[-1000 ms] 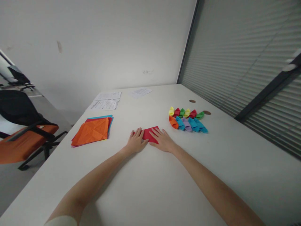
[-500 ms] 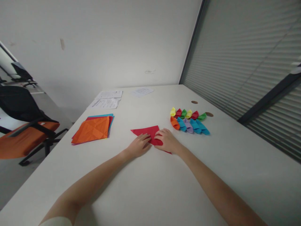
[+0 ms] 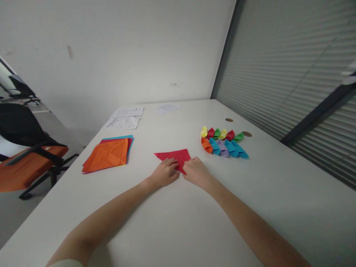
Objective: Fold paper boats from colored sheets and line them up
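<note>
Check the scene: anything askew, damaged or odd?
Mostly tidy. The orange top sheet at left is creased and sits askew, so edges of the sheets beneath stick out. A brownish smudge marks the wall. I see no spill; the red paper shows no tear where the left hand and right hand leave it visible.

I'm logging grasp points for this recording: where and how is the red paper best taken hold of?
Probably pinch the red paper by its pointed left tip, coming from the left. That tip juts out uncovered, while the left hand covers part of the near side and the right hand sits at the right edge.
</note>
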A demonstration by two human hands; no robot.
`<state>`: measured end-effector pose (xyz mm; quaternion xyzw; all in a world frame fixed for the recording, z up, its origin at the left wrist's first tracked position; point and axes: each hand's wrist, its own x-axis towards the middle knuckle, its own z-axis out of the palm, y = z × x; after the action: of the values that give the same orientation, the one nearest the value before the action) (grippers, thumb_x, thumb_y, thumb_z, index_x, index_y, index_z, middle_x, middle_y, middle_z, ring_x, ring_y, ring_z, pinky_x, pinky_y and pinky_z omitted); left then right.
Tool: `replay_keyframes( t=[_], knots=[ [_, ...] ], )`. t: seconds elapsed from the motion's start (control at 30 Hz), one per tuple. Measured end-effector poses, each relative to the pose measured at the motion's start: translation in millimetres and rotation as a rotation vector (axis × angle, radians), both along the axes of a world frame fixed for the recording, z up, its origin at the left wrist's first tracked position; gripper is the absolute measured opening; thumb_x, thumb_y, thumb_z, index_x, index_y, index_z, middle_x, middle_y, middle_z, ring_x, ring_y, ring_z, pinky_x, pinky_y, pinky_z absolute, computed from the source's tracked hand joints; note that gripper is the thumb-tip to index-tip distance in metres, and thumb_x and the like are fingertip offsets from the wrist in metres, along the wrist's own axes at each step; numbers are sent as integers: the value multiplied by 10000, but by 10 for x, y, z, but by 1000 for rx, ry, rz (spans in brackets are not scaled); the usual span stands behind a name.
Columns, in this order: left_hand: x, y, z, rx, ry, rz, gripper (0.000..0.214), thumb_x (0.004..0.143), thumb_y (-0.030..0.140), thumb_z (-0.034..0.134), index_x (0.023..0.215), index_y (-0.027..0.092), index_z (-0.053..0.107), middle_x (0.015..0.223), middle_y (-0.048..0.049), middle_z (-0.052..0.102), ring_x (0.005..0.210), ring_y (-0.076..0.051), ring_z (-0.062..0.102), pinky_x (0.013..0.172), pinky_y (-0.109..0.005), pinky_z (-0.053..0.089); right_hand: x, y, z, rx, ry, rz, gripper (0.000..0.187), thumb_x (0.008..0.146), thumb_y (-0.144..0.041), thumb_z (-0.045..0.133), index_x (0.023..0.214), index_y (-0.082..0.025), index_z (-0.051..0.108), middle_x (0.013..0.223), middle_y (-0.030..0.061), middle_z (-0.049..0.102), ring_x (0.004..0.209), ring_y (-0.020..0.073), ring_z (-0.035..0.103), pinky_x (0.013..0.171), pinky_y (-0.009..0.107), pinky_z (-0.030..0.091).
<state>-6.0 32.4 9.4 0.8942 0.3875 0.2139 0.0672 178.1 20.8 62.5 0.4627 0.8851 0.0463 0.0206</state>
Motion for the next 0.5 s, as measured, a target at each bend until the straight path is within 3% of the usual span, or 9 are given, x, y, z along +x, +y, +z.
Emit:
replay_keyframes(
  t=[0.1,0.33,0.5],
  knots=[
    [-3,8,-13,10,-4,-1,356,861,311,565,1156,130,645,1291,-171,605,1222,-306,553,1048,-490,448,-53,-24,-30,-2,-26,-14,209,856,-125,523,856,-130,733,866,141,734,868,233,681,836,354,377],
    [-11,32,-45,44,-55,-8,332,832,312,585,1112,147,652,1235,-162,628,1146,-291,593,1015,-468,467,-110,-92,-64,40,5,20,231,858,-98,506,849,-150,731,796,133,733,851,242,671,943,418,319],
    [-16,70,-54,26,-97,-8,175,847,250,556,971,170,651,1072,-133,661,1033,-263,617,946,-433,486,-95,-123,118,60,117,53,233,885,-100,485,877,-159,710,857,125,736,885,248,656,915,408,357]
  ],
)
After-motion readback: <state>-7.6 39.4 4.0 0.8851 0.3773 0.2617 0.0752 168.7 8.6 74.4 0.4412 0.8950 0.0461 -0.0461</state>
